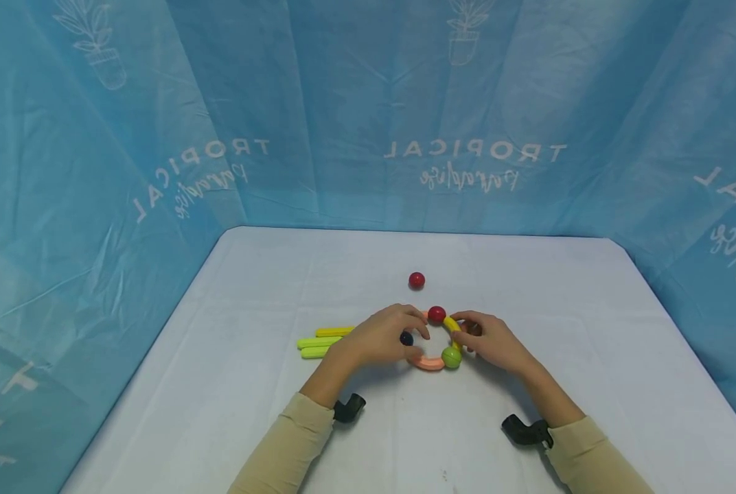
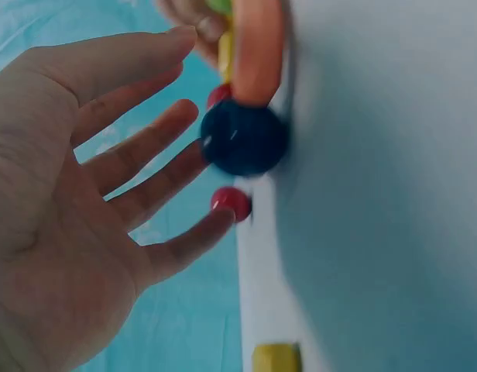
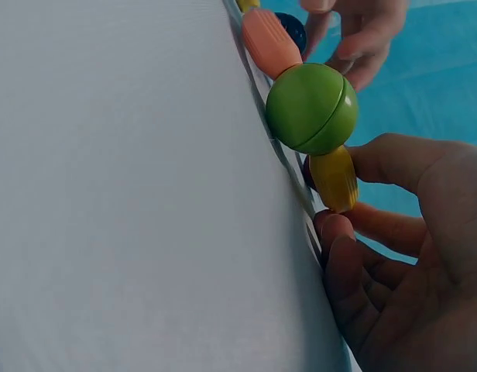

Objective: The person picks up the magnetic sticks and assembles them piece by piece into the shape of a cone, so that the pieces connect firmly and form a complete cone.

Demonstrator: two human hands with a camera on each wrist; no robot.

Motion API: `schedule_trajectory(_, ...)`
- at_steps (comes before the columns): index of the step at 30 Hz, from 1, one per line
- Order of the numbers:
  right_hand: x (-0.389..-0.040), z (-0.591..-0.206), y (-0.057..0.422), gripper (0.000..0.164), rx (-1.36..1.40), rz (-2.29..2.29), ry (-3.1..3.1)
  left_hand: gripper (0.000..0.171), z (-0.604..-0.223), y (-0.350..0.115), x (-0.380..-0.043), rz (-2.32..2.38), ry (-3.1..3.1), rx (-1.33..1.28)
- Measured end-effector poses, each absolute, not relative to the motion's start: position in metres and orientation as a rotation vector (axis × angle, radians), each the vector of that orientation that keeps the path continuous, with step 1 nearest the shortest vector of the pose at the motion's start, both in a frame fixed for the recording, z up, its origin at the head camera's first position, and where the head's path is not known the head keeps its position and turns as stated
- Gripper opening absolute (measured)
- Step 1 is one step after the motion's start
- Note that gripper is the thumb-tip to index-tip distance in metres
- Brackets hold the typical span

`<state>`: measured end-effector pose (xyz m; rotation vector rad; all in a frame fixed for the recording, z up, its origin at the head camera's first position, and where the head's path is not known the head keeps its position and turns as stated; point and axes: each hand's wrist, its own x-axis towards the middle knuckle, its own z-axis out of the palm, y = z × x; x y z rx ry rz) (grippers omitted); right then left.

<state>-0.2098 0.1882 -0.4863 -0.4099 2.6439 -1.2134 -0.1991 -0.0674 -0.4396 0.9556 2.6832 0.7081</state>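
I have both of my distant hands at a ring of coloured pieces (image 1: 434,363), which is placed near the middle of the white surface (image 1: 442,425). The right hand (image 1: 498,343) is on the right side of this ring; its grip is nearly closed, with the thumb and the fingertips pinching the yellow curved piece (image 1: 452,325). At the near end of this piece sits the green ball (image 1: 451,357), and at its far end the ring's red ball (image 1: 437,315).

The left hand (image 1: 383,336) is at the opposite side, just beside the dark blue ball (image 1: 406,338). My left grip is wide, the fingers are well spread, and I do not see it hold anything; whether a fingertip touches the ball, I cannot tell. The lower orange piece (image 1: 426,364) goes from the green ball to the dark blue one. The upper orange piece (image 1: 426,314) is partly behind my left fingers, so I cannot tell if the ring is closed there.

Beyond the ring, a loose red ball (image 1: 416,280) rests apart. To the left lie a straight yellow rod (image 1: 334,331) and two lime green rods (image 1: 316,342), side by side. Behind the surface hangs a blue curtain (image 1: 355,89) with reversed white lettering.
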Motion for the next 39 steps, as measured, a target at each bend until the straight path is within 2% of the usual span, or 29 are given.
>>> schedule_trajectory(12, -0.212, -0.481, 0.186, 0.037, -0.384, -1.220, 2.652, 0.033, -0.423, -0.131, -0.220, 0.802, 2.801, 0.590)
schedule_trajectory(23, -0.206, -0.486, 0.187, 0.060, -0.560, -1.114, 2.696, 0.029, -0.426, -0.154, -0.224, 0.747, 2.779, 0.404)
schedule_trajectory(29, -0.206, -0.491, 0.188, 0.047, -0.531, -1.145, 2.691, 0.029, -0.432, -0.153, -0.223, 0.678, 2.745, 0.342)
schedule_trajectory(33, -0.207, -0.494, 0.188, 0.039, -0.480, -1.181, 2.700, 0.022, -0.433, -0.153, -0.221, 0.659, 2.753, 0.356)
schedule_trajectory(39, -0.208, -0.494, 0.187, 0.035, -0.466, -1.207, 2.707, 0.017, -0.436, -0.154, -0.221, 0.615, 2.755, 0.352)
